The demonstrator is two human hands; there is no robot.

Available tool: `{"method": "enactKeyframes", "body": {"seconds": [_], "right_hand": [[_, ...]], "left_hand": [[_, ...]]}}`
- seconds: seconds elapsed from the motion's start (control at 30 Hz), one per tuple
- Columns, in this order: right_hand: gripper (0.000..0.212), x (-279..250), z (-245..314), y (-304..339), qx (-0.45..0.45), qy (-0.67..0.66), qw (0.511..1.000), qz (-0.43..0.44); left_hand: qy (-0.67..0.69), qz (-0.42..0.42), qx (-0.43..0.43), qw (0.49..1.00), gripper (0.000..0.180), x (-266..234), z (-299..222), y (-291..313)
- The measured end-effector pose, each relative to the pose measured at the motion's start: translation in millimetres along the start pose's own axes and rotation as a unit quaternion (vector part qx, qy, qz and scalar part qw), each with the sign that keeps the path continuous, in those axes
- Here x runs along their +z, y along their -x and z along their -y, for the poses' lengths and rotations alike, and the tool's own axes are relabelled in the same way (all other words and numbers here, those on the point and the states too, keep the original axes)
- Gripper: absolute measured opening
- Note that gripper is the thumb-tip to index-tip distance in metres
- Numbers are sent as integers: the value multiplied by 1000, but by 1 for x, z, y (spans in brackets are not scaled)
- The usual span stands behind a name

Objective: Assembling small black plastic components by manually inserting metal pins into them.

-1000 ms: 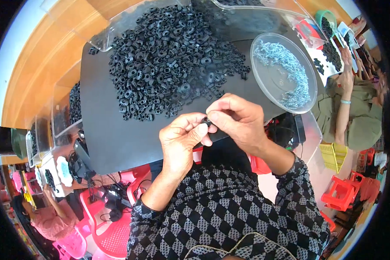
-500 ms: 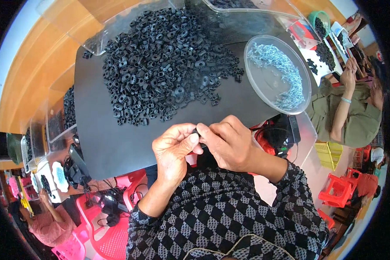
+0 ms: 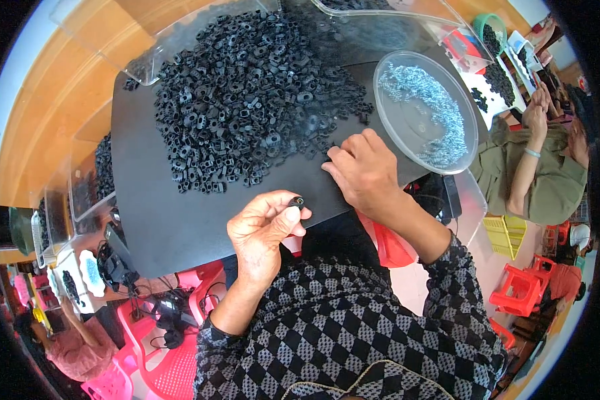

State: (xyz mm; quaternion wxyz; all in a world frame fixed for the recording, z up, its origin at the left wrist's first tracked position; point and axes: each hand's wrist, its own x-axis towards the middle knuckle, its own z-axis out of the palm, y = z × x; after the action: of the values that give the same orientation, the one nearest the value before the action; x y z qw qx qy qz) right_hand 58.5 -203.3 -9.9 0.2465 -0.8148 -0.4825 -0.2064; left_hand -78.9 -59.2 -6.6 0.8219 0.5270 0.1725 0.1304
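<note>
My left hand [image 3: 259, 230] is closed, with thumb and fingers pinching a small black plastic part [image 3: 296, 201] above the table's near edge. A round opening shows on the part, with a small ring-like shape inside it. My right hand [image 3: 367, 167] rests low over the dark tabletop [image 3: 180, 230], its fingers curled and close to the lower right edge of the pile of black plastic parts [image 3: 233, 100]. Whatever its fingertips hold, if anything, is hidden. Beside it, to the right, a round clear tray [image 3: 413, 137] carries many tiny silvery-blue springs [image 3: 447, 113].
Clear plastic bins [image 3: 380, 30] line the table's far side. Cables and a black device [image 3: 117, 257] sit at the left. Co-workers sit at right [image 3: 533, 173] and lower left [image 3: 80, 350]. Pink chairs [image 3: 170, 360], red stools [image 3: 517, 290] and a yellow basket [image 3: 507, 237] stand around.
My right hand has let go of the small black part and moved up and right, to the pile's edge. My left hand keeps its pinch on the part, having shifted slightly left.
</note>
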Motion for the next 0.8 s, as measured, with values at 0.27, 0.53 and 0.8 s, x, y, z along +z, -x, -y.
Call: {"method": "enactKeyframes", "body": {"seconds": [0.27,0.53,0.8], "right_hand": [[15,-7,7,-2,31,-107,993,30],[10,3,56,-5,169,-353,918,-66],[20,3,59,-14,56,-255,959,-110]], "left_hand": [[14,19,7,1000,17,0,4,-2],[92,-39,74,992,16,15,-1,-9],[75,-55,132,987,18,13,-1,-3]]}}
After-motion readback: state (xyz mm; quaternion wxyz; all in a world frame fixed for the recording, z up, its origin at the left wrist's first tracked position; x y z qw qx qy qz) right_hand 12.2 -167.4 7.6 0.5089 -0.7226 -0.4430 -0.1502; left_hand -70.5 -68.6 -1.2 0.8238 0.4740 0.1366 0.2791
